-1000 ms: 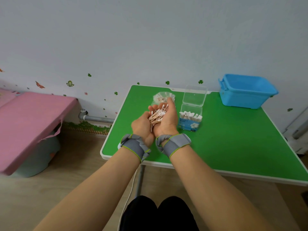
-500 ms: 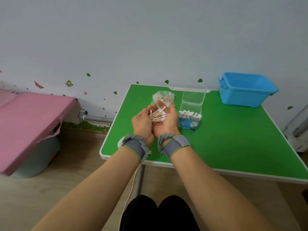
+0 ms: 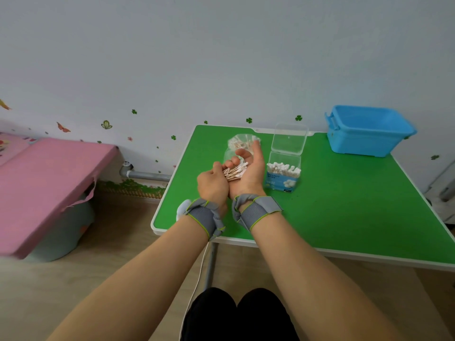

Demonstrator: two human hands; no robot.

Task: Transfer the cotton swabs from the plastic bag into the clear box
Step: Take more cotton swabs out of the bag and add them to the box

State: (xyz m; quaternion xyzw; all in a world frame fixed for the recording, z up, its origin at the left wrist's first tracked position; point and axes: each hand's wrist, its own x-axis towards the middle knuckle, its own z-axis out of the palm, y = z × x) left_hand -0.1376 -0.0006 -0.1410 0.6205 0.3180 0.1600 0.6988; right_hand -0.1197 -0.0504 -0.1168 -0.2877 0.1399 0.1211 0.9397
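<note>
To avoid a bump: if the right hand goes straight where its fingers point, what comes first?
Probably the clear plastic bag of cotton swabs, just beyond the right hand; depth is unclear.

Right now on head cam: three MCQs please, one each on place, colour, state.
1. Where does the clear box stand relative to the right hand? A. to its right B. to its left C. beneath it
2. What colour is the storage bin at the far corner of the table? A. red B. blue C. yellow
3. How is the lid of the clear box? A. open, standing up behind it B. shut C. lying detached on the table

1 A: it stands right of the palm carrying cotton swabs.
2 B: plainly blue.
3 A: it stands upright, swabs exposed.
</note>
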